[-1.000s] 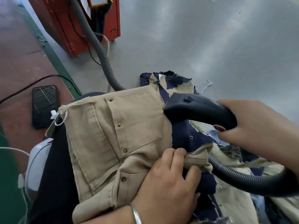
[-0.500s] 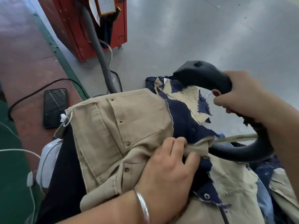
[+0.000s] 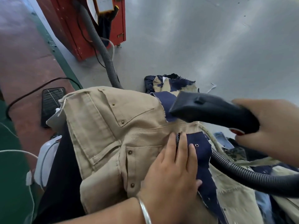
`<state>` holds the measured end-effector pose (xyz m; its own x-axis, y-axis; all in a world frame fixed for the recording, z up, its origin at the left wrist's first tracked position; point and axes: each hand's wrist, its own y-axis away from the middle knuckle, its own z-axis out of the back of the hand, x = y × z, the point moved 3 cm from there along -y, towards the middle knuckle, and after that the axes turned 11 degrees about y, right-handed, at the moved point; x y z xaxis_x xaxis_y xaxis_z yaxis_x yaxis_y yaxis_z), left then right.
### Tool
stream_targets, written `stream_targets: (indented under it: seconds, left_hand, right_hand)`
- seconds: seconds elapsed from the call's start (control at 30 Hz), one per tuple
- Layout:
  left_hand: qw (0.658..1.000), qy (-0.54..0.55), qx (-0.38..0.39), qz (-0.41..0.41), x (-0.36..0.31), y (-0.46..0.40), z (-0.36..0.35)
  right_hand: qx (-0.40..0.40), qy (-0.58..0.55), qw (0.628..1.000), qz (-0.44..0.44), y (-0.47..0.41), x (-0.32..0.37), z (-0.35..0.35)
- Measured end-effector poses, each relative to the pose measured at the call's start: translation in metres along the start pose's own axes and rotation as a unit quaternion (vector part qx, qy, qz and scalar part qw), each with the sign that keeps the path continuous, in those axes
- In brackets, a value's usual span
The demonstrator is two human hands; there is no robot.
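A beige garment (image 3: 113, 135) with riveted pockets and navy lining lies spread in front of me. My left hand (image 3: 173, 172) lies flat on it with straight fingers, pressing the cloth down beside a navy flap with an eyelet (image 3: 198, 147). My right hand (image 3: 273, 131) grips the handle of a black suction nozzle (image 3: 208, 110), whose mouth hovers just above the navy lining at the pocket's right edge. A black ribbed hose (image 3: 252, 175) runs from the nozzle across the garment to the right.
A grey ribbed hose (image 3: 103, 50) leads to a red machine (image 3: 84, 26) at the back. A black phone (image 3: 51, 102) with a cable lies on the red floor at left. More beige and navy garments (image 3: 169, 83) lie piled on the grey surface (image 3: 210, 38).
My right hand has brought the nozzle down and left, from raised over the far pile to just above the lining. My left hand has shifted from pinching a fold to lying flat.
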<state>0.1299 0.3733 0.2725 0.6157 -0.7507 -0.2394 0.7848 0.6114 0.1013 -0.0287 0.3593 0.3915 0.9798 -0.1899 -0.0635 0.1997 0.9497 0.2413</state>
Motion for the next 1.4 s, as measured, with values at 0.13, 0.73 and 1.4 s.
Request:
stream_targets:
  seconds: [0.13, 0.73, 1.4]
  left_hand:
    - [1.0, 0.002, 0.007, 0.001, 0.001, 0.002, 0.0]
    - [0.996, 0.054, -0.068, 0.029, 0.005, 0.006, 0.006]
    - [0.998, -0.03, -0.042, -0.021, -0.001, 0.004, -0.005]
  right_hand:
    - [0.022, 0.053, 0.998, 0.027, -0.023, 0.026, -0.003]
    - [-0.105, -0.15, 0.983, -0.009, -0.101, -0.006, 0.015]
    - [-0.096, 0.134, 0.976, 0.14, -0.053, 0.092, -0.023]
